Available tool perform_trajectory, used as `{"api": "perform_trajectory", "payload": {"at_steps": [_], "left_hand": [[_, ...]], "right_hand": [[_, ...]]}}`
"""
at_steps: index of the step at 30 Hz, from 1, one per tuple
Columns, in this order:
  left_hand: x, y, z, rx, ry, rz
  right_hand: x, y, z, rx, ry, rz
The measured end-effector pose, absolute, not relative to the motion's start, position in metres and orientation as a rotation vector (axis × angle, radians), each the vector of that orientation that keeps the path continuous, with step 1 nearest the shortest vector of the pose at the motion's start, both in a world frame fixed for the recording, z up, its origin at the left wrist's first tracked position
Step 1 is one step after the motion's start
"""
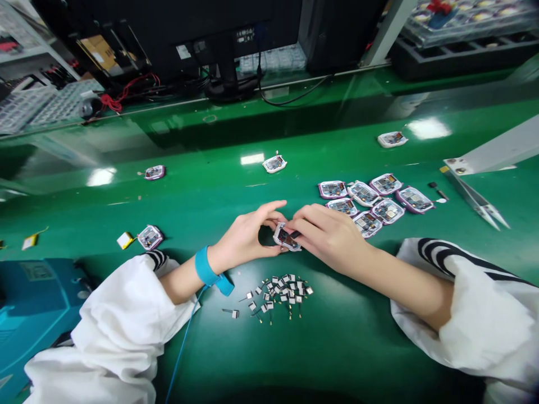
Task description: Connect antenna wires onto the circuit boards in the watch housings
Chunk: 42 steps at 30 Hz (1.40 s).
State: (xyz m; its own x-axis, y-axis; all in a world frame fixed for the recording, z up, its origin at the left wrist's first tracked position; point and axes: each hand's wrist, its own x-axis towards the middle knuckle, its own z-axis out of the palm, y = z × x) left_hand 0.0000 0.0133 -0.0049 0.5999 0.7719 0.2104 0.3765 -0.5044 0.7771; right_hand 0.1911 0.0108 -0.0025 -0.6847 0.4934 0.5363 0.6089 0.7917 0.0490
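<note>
My left hand (248,233) holds a small pale smartwatch case (288,243) with its thumb and fingers around the edge. The case is tilted and shows a dark inside. From the other side my right hand (330,233) reaches over it, fingers pinched on a small dark piece (296,234) at the case; its kind is too small to make out. Just below the hands lies a loose pile of small square modules (286,289) with short cable tails. Right of my right hand, several opened watch cases (364,193) with circuit boards sit close together.
Single watch cases lie farther out, such as a white one (274,163) and one beside a yellow battery (125,240). Tweezers (478,202) are at right, near a metal post (501,146). A blue wrist strap (205,266) trails a cord. A monitor (168,33) stands behind.
</note>
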Motion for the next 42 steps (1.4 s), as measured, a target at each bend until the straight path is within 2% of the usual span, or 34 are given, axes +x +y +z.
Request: {"api": "perform_trajectory", "payload": {"at_steps": [9,12,18,25,29,42], "left_hand": [[0.002,0.013,-0.005,2.154,0.918,0.672],[0.003,0.011,-0.006,2.161,0.933,0.697],[0.006,0.008,-0.009,2.140,1.016,0.840],[0.008,0.006,-0.010,2.193,1.105,0.899],[0.009,0.005,-0.010,2.234,1.132,0.910],[0.008,0.002,-0.013,1.991,1.012,1.166]], "right_hand": [[0.189,0.010,0.004,-0.718,-2.524,-0.547],[0.189,0.011,-0.002,-0.709,-2.483,-0.488],[0.189,0.013,-0.007,-0.810,-2.423,-0.156],[0.189,0.011,-0.001,-0.937,-2.477,-0.252],[0.187,0.013,0.000,-1.061,-2.423,-0.060],[0.179,0.018,-0.008,-1.043,-1.805,0.818]]}}
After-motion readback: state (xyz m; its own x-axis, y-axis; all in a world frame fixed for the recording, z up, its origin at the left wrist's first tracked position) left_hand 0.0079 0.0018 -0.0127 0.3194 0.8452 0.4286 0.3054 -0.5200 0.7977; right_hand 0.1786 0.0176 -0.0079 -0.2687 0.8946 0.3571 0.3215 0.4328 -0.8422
